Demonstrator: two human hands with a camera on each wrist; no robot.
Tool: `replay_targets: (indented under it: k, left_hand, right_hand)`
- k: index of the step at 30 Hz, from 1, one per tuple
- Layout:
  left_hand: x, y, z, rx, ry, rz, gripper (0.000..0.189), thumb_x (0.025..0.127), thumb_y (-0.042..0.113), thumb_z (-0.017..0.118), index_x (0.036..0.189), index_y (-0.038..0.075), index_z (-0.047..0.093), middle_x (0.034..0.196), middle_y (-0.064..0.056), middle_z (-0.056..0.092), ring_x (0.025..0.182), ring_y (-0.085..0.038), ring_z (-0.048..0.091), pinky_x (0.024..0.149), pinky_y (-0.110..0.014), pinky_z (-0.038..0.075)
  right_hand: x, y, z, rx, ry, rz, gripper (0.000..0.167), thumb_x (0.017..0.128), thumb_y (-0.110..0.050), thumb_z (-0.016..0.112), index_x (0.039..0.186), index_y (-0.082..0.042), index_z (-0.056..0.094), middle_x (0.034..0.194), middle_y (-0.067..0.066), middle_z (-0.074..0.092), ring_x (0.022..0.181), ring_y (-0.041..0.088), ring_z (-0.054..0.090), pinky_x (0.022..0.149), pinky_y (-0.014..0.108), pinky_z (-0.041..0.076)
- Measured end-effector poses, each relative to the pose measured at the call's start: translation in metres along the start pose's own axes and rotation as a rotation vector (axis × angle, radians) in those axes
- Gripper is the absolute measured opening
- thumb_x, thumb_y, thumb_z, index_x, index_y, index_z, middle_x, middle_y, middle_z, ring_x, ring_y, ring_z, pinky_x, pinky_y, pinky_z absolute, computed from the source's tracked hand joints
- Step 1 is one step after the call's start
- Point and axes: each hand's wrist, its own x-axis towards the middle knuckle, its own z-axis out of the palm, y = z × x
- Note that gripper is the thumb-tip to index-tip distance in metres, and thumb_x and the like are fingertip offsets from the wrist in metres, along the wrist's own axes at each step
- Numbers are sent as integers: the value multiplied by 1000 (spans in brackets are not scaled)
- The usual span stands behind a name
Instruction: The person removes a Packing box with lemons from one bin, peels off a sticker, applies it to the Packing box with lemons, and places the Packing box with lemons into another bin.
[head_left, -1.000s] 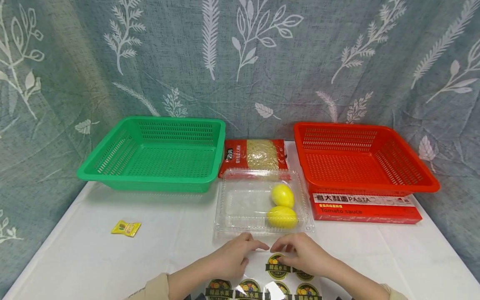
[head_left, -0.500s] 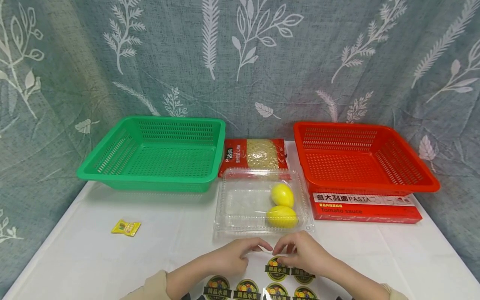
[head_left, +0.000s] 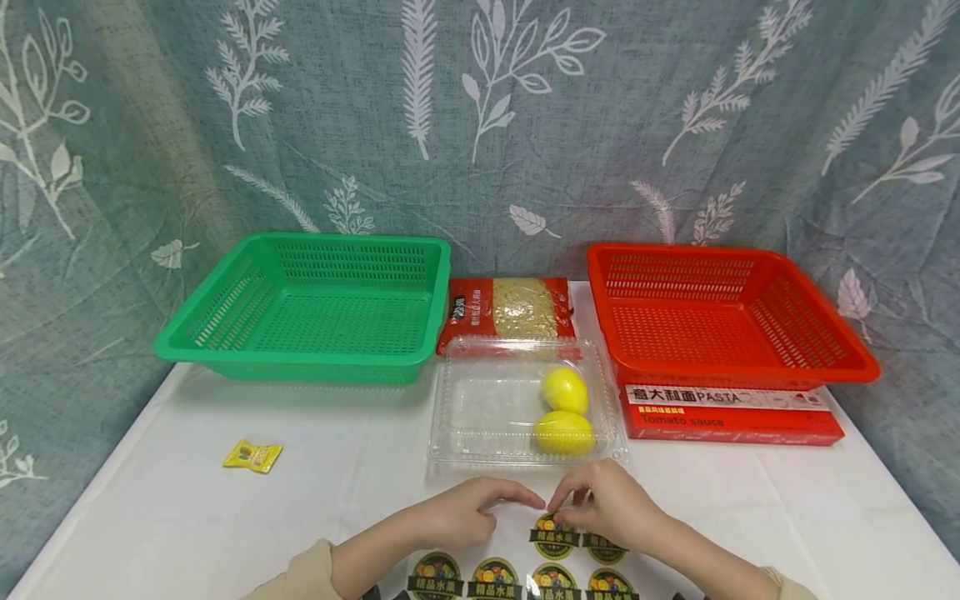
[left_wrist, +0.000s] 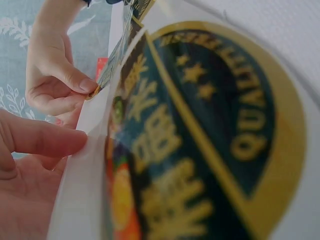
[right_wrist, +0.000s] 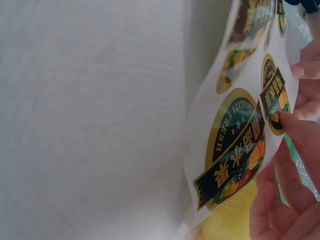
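Sticker sheet (head_left: 525, 567) lies at near edge of the white table (head_left: 150, 517), front centre, just under both hands, far end lifted slightly off the cloth. Round fruit stickers on it; top sticker (head_left: 553, 536) sits right at the fingertips. Right hand (head_left: 607, 504) over the sheet's far right corner, fingers curled, thumb and forefinger pinching the edge of that top sticker; right wrist view shows a fingertip (right_wrist: 292, 122) on the small sticker's rim. Left hand (head_left: 457, 512) just left of it, fingers bent, forefinger stretched toward the right hand, thumb and finger gripping the sheet's edge per left wrist view (left_wrist: 50, 140). Fingertips of both hands nearly meet. Both forearms come in from the bottom edge, angled inward.

Just beyond the hands: clear clamshell box (head_left: 480, 408) holding two lemons (head_left: 564, 412). Behind it a noodle pack (head_left: 510, 308). Green basket (head_left: 315, 304) back left, red basket (head_left: 720, 312) back right atop a pasta box (head_left: 731, 412). Small yellow sachet (head_left: 252, 456) well apart at left.
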Motion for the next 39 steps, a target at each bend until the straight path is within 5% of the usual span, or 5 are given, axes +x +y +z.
replay_targets:
  k: [12,21,29,35,39]
  left_hand:
    - [2,-2,0,65,26,20,62,71,-20,35,116,15,60,117,4,59,115,-14,48,96,-30,38]
    - [3,-6,1,215,91,108,64,67,-23,37,112,16,61,114,5,60,109,-13,52,90,-27,43]
    - [1,-6,1,318,140,65,62,66,-21,42,111,17,61,116,1,60,109,-15,52,87,-30,45]
    - [1,-6,5,377,180,12,65,64,-21,44,111,21,61,116,2,60,89,-8,50,65,-21,43]
    - [1,-6,8,474,211,0,65,65,-18,46,111,24,61,115,3,60,98,-15,53,71,-32,45]
  right_hand:
    - [-1,0,1,-2,42,-44,14,71,-6,75,70,-19,71,68,-17,63,62,-2,50,57,18,46]
    - [-2,3,2,51,45,-99,17,74,-1,70,73,-17,69,72,-15,63,66,-1,52,58,19,48]
    - [-7,7,-9,68,33,-13,5,79,-11,71,78,-16,70,79,-14,65,79,4,59,69,28,52]
    - [-11,9,-15,112,60,1,8,79,-9,70,77,-16,68,77,-11,65,74,5,61,67,25,52]
    - [-13,9,-16,142,66,19,7,79,-9,70,78,-15,66,75,-9,64,70,4,60,64,23,52]
